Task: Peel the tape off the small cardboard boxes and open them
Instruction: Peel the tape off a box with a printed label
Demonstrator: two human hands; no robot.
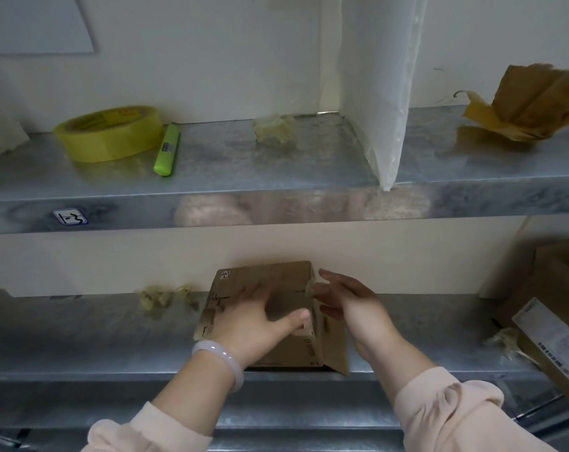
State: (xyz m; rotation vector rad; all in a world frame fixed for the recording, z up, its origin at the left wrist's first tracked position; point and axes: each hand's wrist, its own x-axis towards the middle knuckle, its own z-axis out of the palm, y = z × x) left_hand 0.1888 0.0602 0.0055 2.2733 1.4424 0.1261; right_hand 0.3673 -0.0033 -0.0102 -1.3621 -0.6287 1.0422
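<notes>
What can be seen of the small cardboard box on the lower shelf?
The small cardboard box is brown and creased, with a small label at its far left corner. It sits on the lower metal shelf. A flap on its right side stands open. The left hand lies flat on top; the right hand reaches a lifted scrap of tape.

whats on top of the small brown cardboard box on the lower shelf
The person's left hand lies flat on the small brown cardboard box, fingers spread. It covers much of the top, so any tape beneath it, and the box's inside, cannot be seen.
</notes>
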